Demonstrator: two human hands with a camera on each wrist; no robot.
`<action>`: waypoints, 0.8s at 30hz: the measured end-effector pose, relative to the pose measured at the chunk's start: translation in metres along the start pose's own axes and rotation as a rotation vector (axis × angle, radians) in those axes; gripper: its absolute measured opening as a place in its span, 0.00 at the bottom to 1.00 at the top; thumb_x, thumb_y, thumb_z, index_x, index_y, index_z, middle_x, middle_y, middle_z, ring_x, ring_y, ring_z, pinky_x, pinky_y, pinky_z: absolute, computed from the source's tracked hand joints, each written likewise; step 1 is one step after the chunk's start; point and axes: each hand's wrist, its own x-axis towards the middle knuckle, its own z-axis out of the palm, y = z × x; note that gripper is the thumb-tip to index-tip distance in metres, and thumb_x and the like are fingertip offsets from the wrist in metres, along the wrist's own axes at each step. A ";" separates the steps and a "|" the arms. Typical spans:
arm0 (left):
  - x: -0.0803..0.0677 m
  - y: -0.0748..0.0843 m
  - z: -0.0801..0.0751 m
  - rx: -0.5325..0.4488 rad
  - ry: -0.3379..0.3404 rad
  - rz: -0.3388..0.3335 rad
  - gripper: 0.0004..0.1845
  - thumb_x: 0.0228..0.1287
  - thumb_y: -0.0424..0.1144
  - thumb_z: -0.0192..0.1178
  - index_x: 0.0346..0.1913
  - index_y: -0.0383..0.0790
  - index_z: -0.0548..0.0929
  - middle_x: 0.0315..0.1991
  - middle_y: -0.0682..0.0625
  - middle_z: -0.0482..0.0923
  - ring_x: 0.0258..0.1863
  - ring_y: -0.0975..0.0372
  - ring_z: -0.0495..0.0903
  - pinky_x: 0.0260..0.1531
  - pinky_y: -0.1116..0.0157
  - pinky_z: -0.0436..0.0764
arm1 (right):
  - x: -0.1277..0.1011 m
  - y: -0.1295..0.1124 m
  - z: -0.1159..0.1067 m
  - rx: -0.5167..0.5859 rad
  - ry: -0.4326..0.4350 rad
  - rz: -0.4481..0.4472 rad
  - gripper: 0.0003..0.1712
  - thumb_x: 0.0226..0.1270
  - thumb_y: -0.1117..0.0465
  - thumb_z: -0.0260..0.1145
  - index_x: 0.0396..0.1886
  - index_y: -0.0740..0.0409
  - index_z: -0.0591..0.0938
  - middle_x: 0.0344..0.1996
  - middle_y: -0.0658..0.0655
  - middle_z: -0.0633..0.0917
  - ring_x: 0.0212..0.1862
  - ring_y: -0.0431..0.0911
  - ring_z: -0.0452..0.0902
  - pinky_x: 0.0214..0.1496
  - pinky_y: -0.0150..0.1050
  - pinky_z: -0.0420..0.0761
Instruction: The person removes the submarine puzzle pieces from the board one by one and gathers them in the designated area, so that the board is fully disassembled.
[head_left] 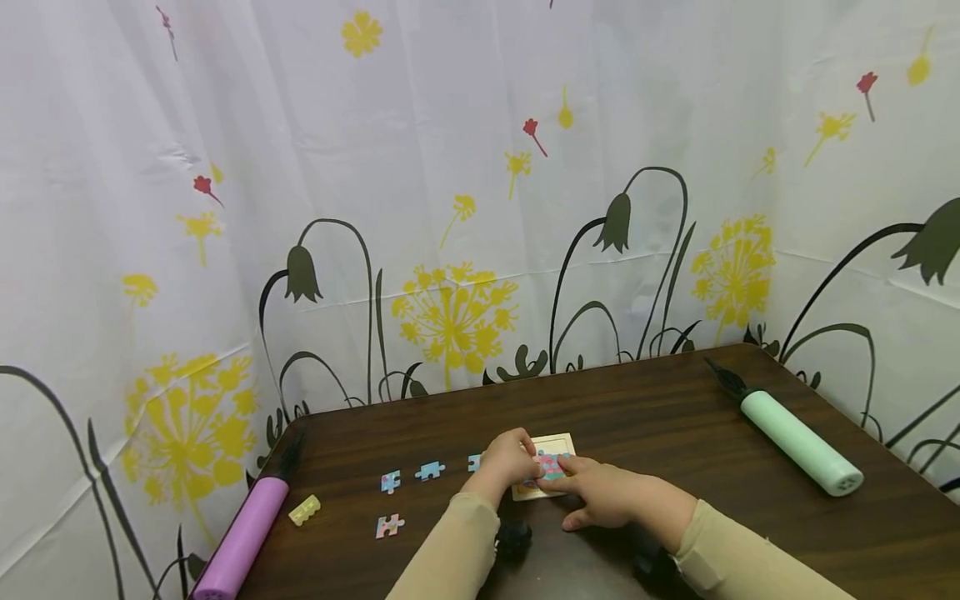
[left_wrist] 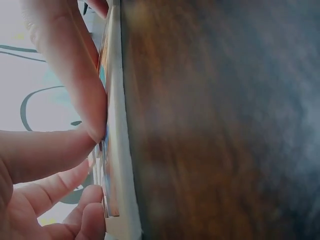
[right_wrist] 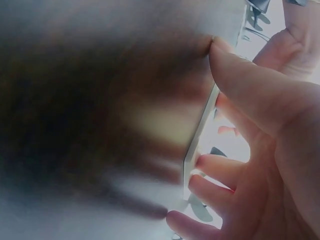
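Observation:
A small square puzzle board (head_left: 558,444) with a pale frame and a pink and blue picture lies on the dark wooden table (head_left: 675,417). My left hand (head_left: 510,458) is curled over the board's left part. In the left wrist view its thumb and forefinger tips (left_wrist: 97,134) meet on a coloured puzzle piece at the board's face (left_wrist: 117,125). My right hand (head_left: 600,493) lies over the board's near right side with its fingers stretched onto it. The right wrist view shows those fingers (right_wrist: 210,167) against the board's edge (right_wrist: 200,135).
Three loose puzzle pieces (head_left: 430,471) (head_left: 390,481) (head_left: 389,525) lie left of the board, and a fourth (head_left: 474,462) sits by my left hand. A yellow block (head_left: 304,510) and a purple pump (head_left: 247,533) are at the left edge, a mint green pump (head_left: 798,437) at the right. A flowered curtain surrounds the table.

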 end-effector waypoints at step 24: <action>-0.007 -0.020 -0.037 -0.247 0.148 0.073 0.06 0.54 0.30 0.71 0.28 0.35 0.82 0.20 0.52 0.75 0.19 0.62 0.71 0.19 0.65 0.72 | 0.002 -0.001 0.000 0.007 -0.014 0.022 0.37 0.62 0.44 0.70 0.71 0.36 0.72 0.73 0.65 0.61 0.72 0.61 0.56 0.64 0.58 0.66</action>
